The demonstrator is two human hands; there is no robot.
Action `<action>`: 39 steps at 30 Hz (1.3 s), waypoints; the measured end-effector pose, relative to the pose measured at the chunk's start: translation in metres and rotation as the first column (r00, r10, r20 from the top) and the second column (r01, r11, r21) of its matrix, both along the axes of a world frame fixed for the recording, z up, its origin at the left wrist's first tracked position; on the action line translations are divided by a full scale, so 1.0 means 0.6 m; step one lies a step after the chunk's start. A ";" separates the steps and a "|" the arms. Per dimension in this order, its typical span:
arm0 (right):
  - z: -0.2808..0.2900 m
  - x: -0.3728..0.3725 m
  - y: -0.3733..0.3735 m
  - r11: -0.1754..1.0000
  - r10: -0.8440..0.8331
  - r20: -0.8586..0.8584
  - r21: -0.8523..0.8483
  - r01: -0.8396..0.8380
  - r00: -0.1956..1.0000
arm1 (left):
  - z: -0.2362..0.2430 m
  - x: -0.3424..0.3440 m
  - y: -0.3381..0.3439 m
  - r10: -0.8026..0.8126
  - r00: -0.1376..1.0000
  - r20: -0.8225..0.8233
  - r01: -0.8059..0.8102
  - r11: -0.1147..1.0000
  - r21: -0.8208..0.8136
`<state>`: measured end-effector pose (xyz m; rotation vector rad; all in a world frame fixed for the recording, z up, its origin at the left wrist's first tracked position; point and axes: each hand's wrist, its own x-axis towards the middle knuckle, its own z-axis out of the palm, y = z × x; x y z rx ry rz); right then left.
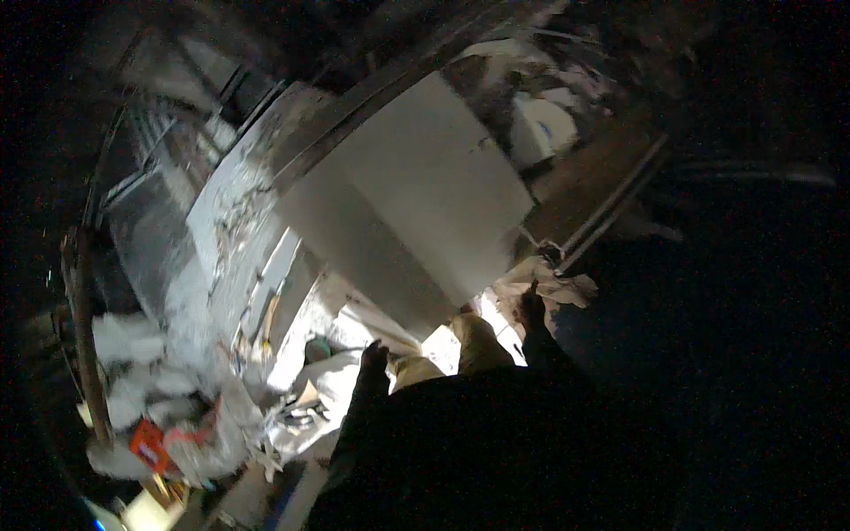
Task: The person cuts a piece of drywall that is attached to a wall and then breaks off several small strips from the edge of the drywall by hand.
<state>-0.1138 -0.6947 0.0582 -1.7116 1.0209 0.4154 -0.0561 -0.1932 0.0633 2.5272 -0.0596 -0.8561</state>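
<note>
The scene is dark and partly blurred. My left hand (pixel 375 357) hangs low beside my left knee, close to pale, brightly lit litter. It is so dark that its fingers cannot be made out, and nothing shows in it. My right hand (pixel 531 310) is beside my right knee with one finger stretched upward, and I see nothing held in it. Crumpled tan paper or cloth (pixel 567 288) lies right beside that hand. In front of my knees is a large pale panel or box (pixel 434 177) with a darker near side. My light tan trousers (pixel 478 343) show between the hands.
Grey-white bags (pixel 177 380) and a red-orange item (pixel 150 444) are heaped at the lower left. A long upright pole (pixel 84 336) stands at the left. Beyond the panel runs a dark beam (pixel 363 104); a white rounded object (pixel 542 128) lies far right.
</note>
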 end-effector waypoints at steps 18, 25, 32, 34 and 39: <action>-0.047 -0.216 0.035 0.966 -0.105 -0.018 0.235 0.106 0.994 | -0.147 0.192 -0.103 0.679 0.633 -0.371 -0.774 0.554 -0.308; 0.028 0.202 0.266 0.599 -0.364 0.262 0.801 0.010 0.894 | -0.144 0.138 -0.154 0.775 0.590 -0.227 -0.668 0.311 -0.676; 0.100 0.453 0.341 0.337 -0.736 0.451 0.891 -0.303 0.505 | -0.101 0.150 -0.163 0.791 0.533 -0.301 -0.696 0.209 -0.686; 0.061 0.461 0.405 -0.012 -0.883 -0.062 0.994 0.111 0.464 | -0.092 0.153 -0.163 0.745 0.656 -0.121 -0.651 0.476 -0.591; -0.054 0.473 0.510 0.701 -0.543 0.318 0.681 0.211 0.777 | -0.083 0.169 -0.172 0.791 0.597 -0.133 -0.749 0.491 -0.444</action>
